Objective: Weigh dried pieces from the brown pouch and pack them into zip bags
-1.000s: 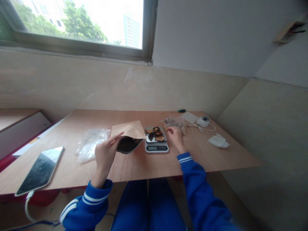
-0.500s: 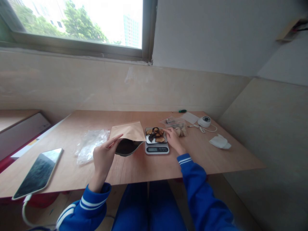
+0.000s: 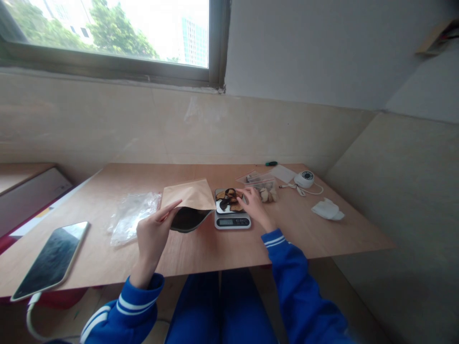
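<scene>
My left hand (image 3: 155, 234) is closed on the edge of a brown kraft paper bag (image 3: 188, 193), thumb and fingers pinching its side. The bag's mouth gapes toward me and its dark inside shows. Just right of the bag stands a small digital kitchen scale (image 3: 233, 222). A small heap of dark and tan dried slices (image 3: 229, 199) lies on its metal plate; their exact kind is unclear. My right hand (image 3: 254, 204) reaches over the plate's right side with fingers apart, its fingertips at the slices. Whether they touch one is hard to see.
Left of the bag lies crumpled clear plastic (image 3: 133, 220), and farther left a phone (image 3: 53, 255) with a cable. Behind my right hand are zip bags with pale pieces (image 3: 267, 192). A white camera (image 3: 304, 179), white tissue (image 3: 327, 209) and green-handled tool (image 3: 271, 164) lie right.
My right hand has moved a little left, its fingers now lower over the slices on the scale. My left hand keeps the bag in nearly the same place. The view has shifted slightly.
</scene>
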The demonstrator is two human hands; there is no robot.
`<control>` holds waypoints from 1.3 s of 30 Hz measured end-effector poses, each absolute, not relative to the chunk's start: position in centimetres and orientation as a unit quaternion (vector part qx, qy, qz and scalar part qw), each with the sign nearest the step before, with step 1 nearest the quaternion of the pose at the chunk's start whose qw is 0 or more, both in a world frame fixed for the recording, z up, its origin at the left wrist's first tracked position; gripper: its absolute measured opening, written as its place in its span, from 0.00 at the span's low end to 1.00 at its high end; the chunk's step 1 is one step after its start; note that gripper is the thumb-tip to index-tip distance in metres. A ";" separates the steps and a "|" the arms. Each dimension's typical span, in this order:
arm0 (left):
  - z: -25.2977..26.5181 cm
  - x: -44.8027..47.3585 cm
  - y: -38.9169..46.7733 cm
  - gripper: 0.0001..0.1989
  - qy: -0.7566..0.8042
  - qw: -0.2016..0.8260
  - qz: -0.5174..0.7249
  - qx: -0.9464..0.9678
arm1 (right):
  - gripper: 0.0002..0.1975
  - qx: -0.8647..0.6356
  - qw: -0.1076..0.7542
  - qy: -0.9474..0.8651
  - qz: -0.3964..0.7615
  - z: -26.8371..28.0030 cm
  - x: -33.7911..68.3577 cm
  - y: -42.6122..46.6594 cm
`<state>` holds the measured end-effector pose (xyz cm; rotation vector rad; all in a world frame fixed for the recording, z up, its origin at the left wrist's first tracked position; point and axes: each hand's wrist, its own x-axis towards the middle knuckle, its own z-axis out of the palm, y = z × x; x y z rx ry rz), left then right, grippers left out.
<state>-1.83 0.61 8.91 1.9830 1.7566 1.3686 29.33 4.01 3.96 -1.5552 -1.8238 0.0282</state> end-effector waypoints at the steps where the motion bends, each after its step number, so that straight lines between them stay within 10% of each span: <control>1: 8.9 -1.8 0.6 0.17 0.588 0.080 0.457 0.662 | 0.17 -0.610 0.349 -0.712 0.010 4.0 29.2 4.1; 24: 8.9 -1.6 0.4 0.17 0.586 0.087 0.455 0.665 | 0.11 -0.621 0.211 -0.754 -0.037 4.2 23.7 3.7; 39: 7.5 -2.9 1.1 0.16 0.580 0.105 0.424 0.688 | 0.16 -0.644 0.507 -0.572 -0.022 4.0 32.3 -1.7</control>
